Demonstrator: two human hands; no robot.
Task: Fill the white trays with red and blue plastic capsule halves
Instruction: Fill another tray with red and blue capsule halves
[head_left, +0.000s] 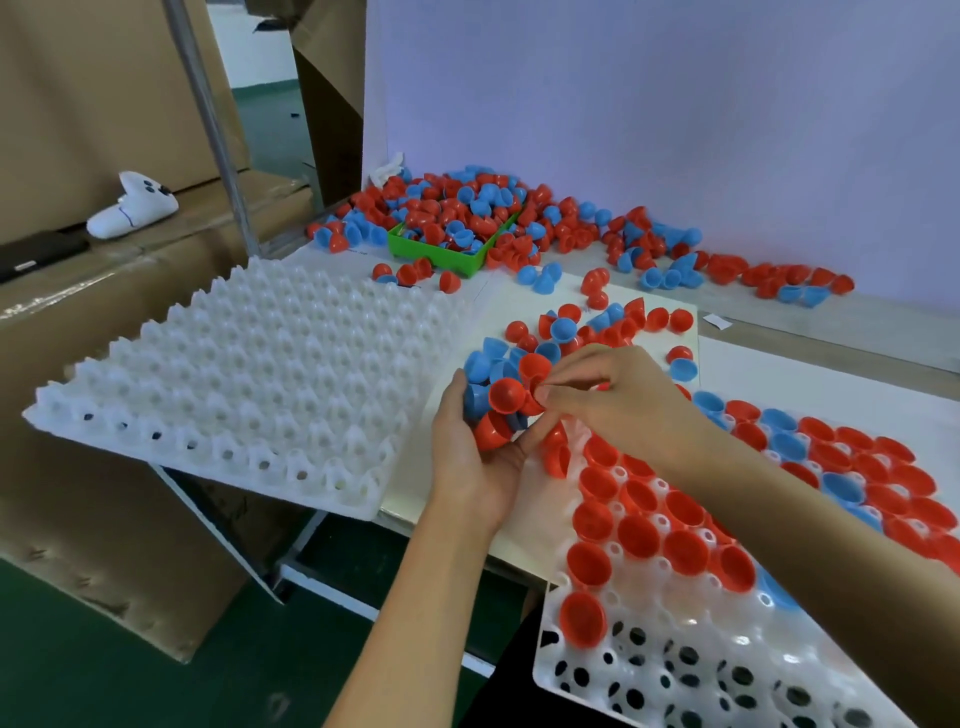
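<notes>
At the worktop (810, 374), I watch the left hand (475, 457) cup a clutch of red and blue capsule halves (498, 400), its fingers curled around them. The right hand (618, 400) reaches across, fingers pinching a red half (535, 371) at the top of that clutch. Just below the hands, the near white tray (649, 670) holds rows of red and blue halves, its front cells unfilled. A second white tray (249, 379) lies to the left, overhanging the edge. Loose halves spill around a green bin (441, 254) at the back.
</notes>
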